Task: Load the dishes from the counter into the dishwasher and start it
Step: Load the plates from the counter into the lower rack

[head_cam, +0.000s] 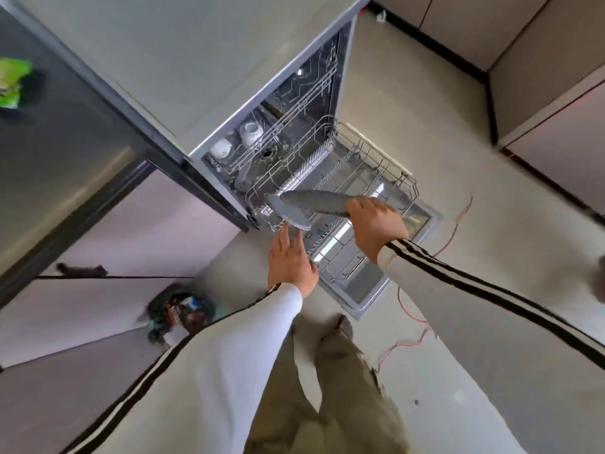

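Observation:
The dishwasher [330, 93] stands open with its door [370, 290] folded down and the lower wire rack [376, 158] pulled out over it. My right hand [373, 221] grips the rim of a grey speckled plate [314, 203] held over the left part of that rack. A second grey plate [288, 213] sits just below it at the rack's near-left corner. My left hand [289, 263] reaches with straight fingers to that lower plate's edge. Two white bowls [250, 132] lie upside down in the upper rack [262, 142], partly inside the machine.
The grey counter [163, 60] runs above the dishwasher. A green thing [13, 81] lies on the dark surface at the far left. A full bin bag [180, 311] sits on the floor by the cabinets. A red wire [455, 231] trails across the floor to the right.

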`<state>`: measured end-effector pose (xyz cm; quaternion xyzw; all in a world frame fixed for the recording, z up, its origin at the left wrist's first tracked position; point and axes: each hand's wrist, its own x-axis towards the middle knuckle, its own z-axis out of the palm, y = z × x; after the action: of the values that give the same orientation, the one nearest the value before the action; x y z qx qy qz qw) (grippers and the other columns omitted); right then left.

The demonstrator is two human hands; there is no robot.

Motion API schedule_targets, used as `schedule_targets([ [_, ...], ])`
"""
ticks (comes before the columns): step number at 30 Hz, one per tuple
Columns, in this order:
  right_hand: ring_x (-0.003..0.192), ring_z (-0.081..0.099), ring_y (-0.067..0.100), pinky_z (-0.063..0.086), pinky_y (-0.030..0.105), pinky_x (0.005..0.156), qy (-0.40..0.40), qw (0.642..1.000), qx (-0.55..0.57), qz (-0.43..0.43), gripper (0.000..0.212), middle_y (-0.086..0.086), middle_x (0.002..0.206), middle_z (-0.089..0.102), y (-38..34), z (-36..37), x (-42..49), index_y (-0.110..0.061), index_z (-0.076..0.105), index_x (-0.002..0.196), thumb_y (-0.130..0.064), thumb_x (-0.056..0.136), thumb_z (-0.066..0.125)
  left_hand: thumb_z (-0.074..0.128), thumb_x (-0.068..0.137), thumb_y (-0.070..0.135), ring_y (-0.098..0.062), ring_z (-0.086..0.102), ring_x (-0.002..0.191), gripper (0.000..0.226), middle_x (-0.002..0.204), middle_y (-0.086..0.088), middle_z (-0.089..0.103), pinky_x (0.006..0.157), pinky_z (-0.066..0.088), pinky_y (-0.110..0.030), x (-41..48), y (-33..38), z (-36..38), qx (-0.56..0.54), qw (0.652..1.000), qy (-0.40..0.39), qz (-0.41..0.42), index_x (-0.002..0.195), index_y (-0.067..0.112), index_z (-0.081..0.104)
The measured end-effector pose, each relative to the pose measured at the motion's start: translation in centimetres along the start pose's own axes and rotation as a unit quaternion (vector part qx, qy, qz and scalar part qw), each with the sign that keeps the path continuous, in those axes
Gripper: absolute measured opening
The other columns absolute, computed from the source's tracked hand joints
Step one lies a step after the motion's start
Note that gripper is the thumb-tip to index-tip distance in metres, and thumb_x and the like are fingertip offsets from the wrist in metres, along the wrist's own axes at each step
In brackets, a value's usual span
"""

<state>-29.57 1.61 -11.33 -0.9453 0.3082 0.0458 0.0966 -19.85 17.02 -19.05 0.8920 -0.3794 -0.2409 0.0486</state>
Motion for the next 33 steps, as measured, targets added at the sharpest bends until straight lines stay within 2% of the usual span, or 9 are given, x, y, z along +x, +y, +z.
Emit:
schedule_targets([
  [4, 0.063, 0.052, 0.017, 0.057, 0.039, 0.059, -0.044, 0.996, 0.042, 0.061, 0.01, -0.008, 0.074, 0.043, 1.4, 5.9, 5.8, -0.022, 0.039, 0.095, -0.019, 0.101, 0.046, 0.055, 0.092, 0.037, -0.032, 0.011, 0.151, 0.086, 0.165, -0.015, 0.007, 0.124, 0.013, -0.043, 7.0, -1.8, 3.5, 0.011, 0.999, -0.01, -0.038, 0.157, 0.011, 0.005],
  [7, 0.057, 0.054, 0.02, 0.056, 0.04, 0.058, -0.062, 0.992, 0.069, 0.085, 0.011, -0.005, 0.071, 0.046, 2.3, 11.4, 10.3, -0.022, 0.036, 0.094, -0.022, 0.102, 0.043, 0.056, 0.091, 0.036, -0.031, 0.009, 0.152, 0.089, 0.165, -0.015, 0.005, 0.125, 0.01, -0.041, 13.2, -4.3, 7.1, 0.011, 0.999, -0.011, -0.046, 0.157, 0.011, 0.003],
  [9, 0.057, 0.053, 0.022, 0.052, 0.035, 0.057, -0.076, 0.988, 0.089, 0.098, 0.01, -0.003, 0.07, 0.049, 2.6, 15.2, 13.3, -0.02, 0.036, 0.094, -0.022, 0.102, 0.043, 0.058, 0.091, 0.038, -0.03, 0.009, 0.152, 0.092, 0.165, -0.016, 0.005, 0.125, 0.009, -0.041, 17.0, -6.5, 9.7, 0.018, 0.998, -0.012, -0.052, 0.157, 0.009, 0.001],
  [11, 0.059, 0.053, 0.025, 0.049, 0.034, 0.058, -0.082, 0.986, 0.107, 0.099, 0.007, -0.002, 0.071, 0.049, 2.8, 18.7, 16.1, -0.018, 0.039, 0.098, -0.022, 0.102, 0.044, 0.062, 0.09, 0.042, -0.029, 0.008, 0.152, 0.098, 0.165, -0.015, 0.005, 0.125, 0.01, -0.041, 19.9, -8.9, 12.2, 0.037, 0.997, -0.022, -0.061, 0.157, 0.006, 0.0],
  [17, 0.064, 0.053, 0.026, 0.052, 0.036, 0.063, -0.092, 0.985, 0.136, 0.058, 0.014, -0.001, 0.078, 0.049, 2.0, 26.9, 21.5, -0.013, 0.045, 0.109, -0.025, 0.102, 0.048, 0.073, 0.083, 0.046, -0.027, 0.004, 0.153, 0.116, 0.166, -0.014, -0.003, 0.125, 0.009, -0.039, 24.3, -13.7, 17.4, 0.044, 0.992, -0.074, -0.088, 0.156, 0.004, -0.006],
  [23, 0.061, 0.049, 0.027, 0.056, 0.041, 0.061, -0.057, 0.989, 0.136, 0.032, 0.016, 0.003, 0.083, 0.053, 0.7, 30.1, 23.6, -0.013, 0.049, 0.112, -0.025, 0.101, 0.049, 0.07, 0.083, 0.05, -0.025, -0.001, 0.153, 0.113, 0.166, -0.011, -0.003, 0.125, 0.006, -0.039, 26.8, -15.1, 19.5, 0.075, 0.986, -0.138, -0.058, 0.157, 0.007, -0.004],
  [26, 0.062, 0.057, 0.029, 0.057, 0.043, 0.057, -0.04, 0.991, 0.129, 0.0, 0.018, 0.004, 0.086, 0.058, 0.0, 30.5, 23.6, -0.013, 0.051, 0.114, -0.025, 0.101, 0.05, 0.069, 0.084, 0.049, -0.025, -0.002, 0.153, 0.112, 0.166, -0.01, -0.004, 0.124, 0.007, -0.039, 27.5, -15.5, 19.7, 0.082, 0.981, -0.17, -0.053, 0.157, 0.009, -0.005],
  [29, 0.062, 0.057, 0.028, 0.057, 0.041, 0.057, -0.053, 0.992, 0.115, -0.012, 0.017, 0.003, 0.087, 0.06, -0.3, 30.8, 23.3, -0.014, 0.052, 0.114, -0.02, 0.098, 0.056, 0.069, 0.085, 0.049, -0.024, -0.003, 0.153, 0.112, 0.166, -0.009, -0.005, 0.124, 0.008, -0.04, 27.8, -15.8, 19.7, 0.092, 0.977, -0.184, -0.05, 0.157, 0.009, -0.006],
  [33, 0.061, 0.047, 0.025, 0.056, 0.039, 0.061, -0.083, 0.99, 0.113, 0.024, 0.015, 0.001, 0.087, 0.058, 0.4, 31.8, 23.3, -0.015, 0.048, 0.113, -0.018, 0.099, 0.053, 0.071, 0.083, 0.048, -0.025, 0.001, 0.153, 0.111, 0.166, -0.01, -0.001, 0.124, 0.01, -0.04, 28.0, -16.0, 19.7, 0.096, 0.978, -0.178, -0.045, 0.157, 0.008, -0.002],
])
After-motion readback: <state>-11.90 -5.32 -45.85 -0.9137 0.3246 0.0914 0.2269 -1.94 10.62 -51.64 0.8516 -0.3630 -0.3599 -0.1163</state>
